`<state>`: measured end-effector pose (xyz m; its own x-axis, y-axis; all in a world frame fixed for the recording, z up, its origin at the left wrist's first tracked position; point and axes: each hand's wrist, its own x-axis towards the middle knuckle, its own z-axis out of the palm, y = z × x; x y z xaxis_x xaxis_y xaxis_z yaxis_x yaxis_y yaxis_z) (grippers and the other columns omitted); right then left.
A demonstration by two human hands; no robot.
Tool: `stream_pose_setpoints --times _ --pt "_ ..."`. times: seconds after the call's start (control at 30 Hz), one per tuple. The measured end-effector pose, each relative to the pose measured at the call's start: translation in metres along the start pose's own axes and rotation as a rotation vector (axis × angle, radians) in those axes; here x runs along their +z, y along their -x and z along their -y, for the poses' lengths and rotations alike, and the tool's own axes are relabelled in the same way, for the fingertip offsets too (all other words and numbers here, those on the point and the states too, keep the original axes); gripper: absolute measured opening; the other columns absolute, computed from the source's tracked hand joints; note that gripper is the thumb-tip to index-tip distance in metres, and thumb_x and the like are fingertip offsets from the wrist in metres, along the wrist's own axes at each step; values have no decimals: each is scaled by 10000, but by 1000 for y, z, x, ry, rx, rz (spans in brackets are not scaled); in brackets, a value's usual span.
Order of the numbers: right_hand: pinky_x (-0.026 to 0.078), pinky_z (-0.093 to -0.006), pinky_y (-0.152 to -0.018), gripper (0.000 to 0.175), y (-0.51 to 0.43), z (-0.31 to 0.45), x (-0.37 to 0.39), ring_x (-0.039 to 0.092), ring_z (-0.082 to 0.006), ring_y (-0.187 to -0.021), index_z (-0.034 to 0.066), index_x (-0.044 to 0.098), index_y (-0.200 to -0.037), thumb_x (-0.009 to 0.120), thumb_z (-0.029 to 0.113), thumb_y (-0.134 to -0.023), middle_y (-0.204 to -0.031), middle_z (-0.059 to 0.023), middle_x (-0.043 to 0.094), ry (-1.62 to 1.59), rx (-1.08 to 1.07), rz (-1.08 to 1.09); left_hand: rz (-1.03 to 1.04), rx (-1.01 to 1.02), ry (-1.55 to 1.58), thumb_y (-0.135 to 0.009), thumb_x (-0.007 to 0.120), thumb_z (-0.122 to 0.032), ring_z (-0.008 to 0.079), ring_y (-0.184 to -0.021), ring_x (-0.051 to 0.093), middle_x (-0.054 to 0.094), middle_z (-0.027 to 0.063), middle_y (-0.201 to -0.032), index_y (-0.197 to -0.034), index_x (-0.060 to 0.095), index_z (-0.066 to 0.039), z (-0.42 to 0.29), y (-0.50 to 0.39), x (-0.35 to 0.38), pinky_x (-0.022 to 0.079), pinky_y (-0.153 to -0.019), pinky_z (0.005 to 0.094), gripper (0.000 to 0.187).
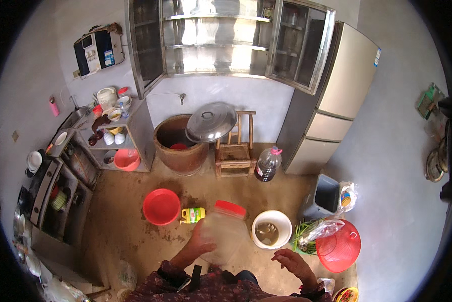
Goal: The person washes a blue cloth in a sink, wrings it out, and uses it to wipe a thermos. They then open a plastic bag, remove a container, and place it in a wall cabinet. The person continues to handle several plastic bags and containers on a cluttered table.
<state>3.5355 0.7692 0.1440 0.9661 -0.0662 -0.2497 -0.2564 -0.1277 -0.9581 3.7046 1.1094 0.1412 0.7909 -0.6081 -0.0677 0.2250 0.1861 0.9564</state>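
Observation:
My left hand (195, 245) grips a large clear plastic jar (226, 234) by its side, in front of my body. A red screw lid (230, 208) sits on the jar's far end. Apart from the jar, my right hand (292, 263) hangs with its fingers loosely spread and nothing in them. Just beyond that hand stands a white bucket (284, 226) with murky water in its bottom. A yellow-green jug of liquid (193, 215) lies on the floor past the jar, and a red plastic basin (162, 207) is left of it.
Right of the bucket are green vegetables (304, 236), a red mesh cover (339, 245) and a grey bin (318, 200). At the back stand a large brown vat (180, 162), a wooden chair (235, 154), a bottle of dark liquid (268, 166) and a refrigerator (324, 124). An open steel cabinet (218, 60) hangs above.

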Motion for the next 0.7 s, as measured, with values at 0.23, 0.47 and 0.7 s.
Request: stream_pose_setpoints --times 0.23,0.47,0.7 --pt "480 -246 -724 408 -107 34 -16 587 -101 -859 32 592 -1224 645 321 -942 -989 -10 663 82 94 61 28 -7 -27 -771 762 -60 297 -1245 468 287 141 -1482 -1553 -39 -242 -25 -101 -36 490 -926 400 1134" --pt "487 -270 -836 350 -234 54 -92 599 -121 -1028 33 591 -1217 631 266 -959 -1097 -37 648 7 -7 114 -88 251 62 -726 800 -89 266 -1315 398 297 116 -1480 -1549 18 -173 -94 -232 -82 455 -1013 426 1138" --pt "492 -260 -771 321 -357 104 -176 599 -135 -975 14 596 -1206 564 240 -979 -1153 -70 612 325 -203 113 -140 397 31 -716 809 -113 273 -1346 370 301 98 -1486 -1550 26 -181 -154 -353 -112 405 -1062 447 1146"
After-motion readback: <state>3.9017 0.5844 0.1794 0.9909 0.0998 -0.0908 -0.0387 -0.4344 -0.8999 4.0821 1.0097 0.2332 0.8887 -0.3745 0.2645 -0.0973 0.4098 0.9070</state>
